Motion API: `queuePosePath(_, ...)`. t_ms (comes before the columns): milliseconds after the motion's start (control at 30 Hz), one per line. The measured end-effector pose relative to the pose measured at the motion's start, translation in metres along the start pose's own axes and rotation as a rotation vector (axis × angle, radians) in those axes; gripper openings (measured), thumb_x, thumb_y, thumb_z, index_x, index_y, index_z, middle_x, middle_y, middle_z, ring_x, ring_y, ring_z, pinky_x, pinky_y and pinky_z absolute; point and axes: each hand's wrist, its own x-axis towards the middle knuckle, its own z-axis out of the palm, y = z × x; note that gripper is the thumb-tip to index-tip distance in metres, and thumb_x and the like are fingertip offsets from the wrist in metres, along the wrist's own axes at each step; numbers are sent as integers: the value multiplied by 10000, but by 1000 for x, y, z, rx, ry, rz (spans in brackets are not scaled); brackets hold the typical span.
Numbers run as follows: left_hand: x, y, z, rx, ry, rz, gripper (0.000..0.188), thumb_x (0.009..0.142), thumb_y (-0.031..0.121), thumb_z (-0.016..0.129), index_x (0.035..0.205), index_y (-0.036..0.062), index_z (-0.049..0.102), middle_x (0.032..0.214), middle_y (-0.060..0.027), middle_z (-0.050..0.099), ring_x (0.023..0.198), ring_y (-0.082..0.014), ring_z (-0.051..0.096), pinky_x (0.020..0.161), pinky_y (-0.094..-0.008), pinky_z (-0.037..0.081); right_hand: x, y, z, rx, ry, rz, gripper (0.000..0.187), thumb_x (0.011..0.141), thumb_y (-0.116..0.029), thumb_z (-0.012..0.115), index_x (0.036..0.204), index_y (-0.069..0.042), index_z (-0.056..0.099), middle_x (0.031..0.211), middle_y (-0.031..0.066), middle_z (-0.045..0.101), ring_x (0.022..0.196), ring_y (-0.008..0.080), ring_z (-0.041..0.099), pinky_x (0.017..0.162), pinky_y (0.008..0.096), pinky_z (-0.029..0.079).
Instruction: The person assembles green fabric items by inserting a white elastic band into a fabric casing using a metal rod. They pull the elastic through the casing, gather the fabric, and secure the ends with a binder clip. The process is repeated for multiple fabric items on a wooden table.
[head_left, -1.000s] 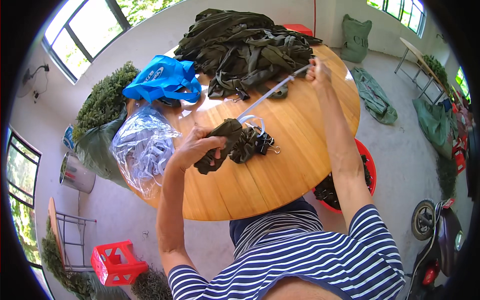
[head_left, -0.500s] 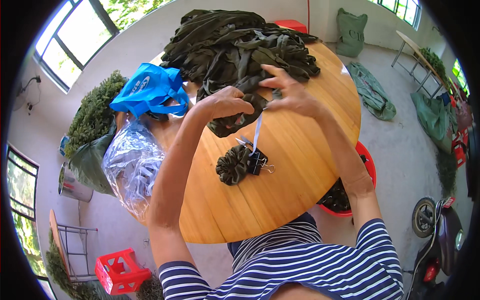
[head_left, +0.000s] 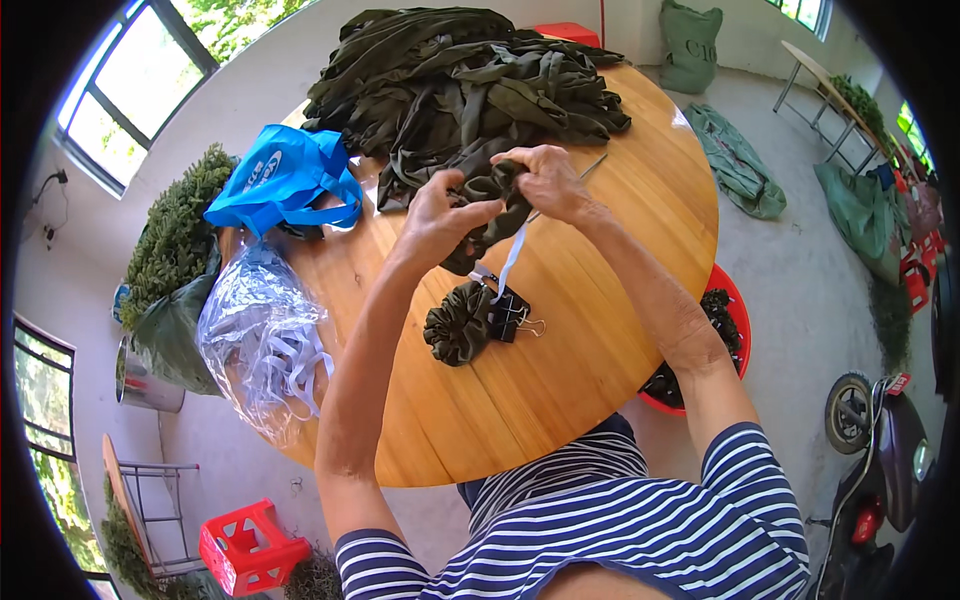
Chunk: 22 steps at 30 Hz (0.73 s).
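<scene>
Over the middle of a round wooden table (head_left: 560,350), my left hand (head_left: 437,215) is closed around a gathered strip of dark green fabric (head_left: 497,226). The fingers of my right hand (head_left: 553,183) grip the same fabric at its far right end. A thin grey rod (head_left: 592,172) sticks out beside my right hand; whether that hand holds it I cannot tell. From the fabric a white elastic band (head_left: 514,258) runs down to a black binder clip (head_left: 507,314). Against the clip lies a round, dark green scrunchie (head_left: 457,324). Scissor blades (head_left: 482,272) show only partly near the clip.
A large heap of dark green fabric (head_left: 450,80) covers the table's far side. At left are a blue bag (head_left: 275,185) and a clear plastic bag of white elastic (head_left: 260,340). A red basin (head_left: 742,320) stands at right, a red stool (head_left: 250,548) lower left.
My right hand, its fingers spread before, has closed on the fabric. The thin rod now shows beside it. The fabric between my hands is bunched higher.
</scene>
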Motion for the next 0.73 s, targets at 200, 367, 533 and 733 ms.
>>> queuePosePath(200, -20, -15, 1, -78, 6, -99, 345, 668, 180, 744, 907, 19, 554, 648, -32, 569, 496, -77, 531, 447, -199, 414, -9, 24, 3, 19, 172, 217, 333, 678, -90, 465, 943, -109, 667, 806, 159, 642, 793, 267, 621, 826, 357, 418)
queuePosePath(367, -3, 4, 0, -15, 48, 111, 810, 610, 63, 727, 1275, 3, 269, 761, -71, 572, 585, -120, 557, 507, -232, 441, -26, -16, 15, -264, 21, -34, 599, 713, -190, 603, 1272, -168, 391, 1020, 112, 599, 1077, 245, 502, 1007, 485, 157)
queuePosePath(533, 10, 12, 1, 246, -6, 85, 974, 581, 45, 719, 1347, -7, 119, 777, -84, 564, 593, -123, 561, 505, -232, 447, -23, -30, 10, -413, 47, -388, 847, 662, -247, 713, 1351, -155, 228, 1062, 99, 581, 1121, 214, 474, 993, 497, 193)
queuePosePath(733, 17, -9, -3, 151, -114, 45, 834, 648, 79, 694, 1312, -41, 204, 736, -69, 586, 594, -120, 575, 526, -237, 456, 10, -9, -4, -425, -97, 57, 662, 716, -121, 604, 1320, -142, 332, 1205, 113, 516, 1091, 158, 505, 1014, 518, 163)
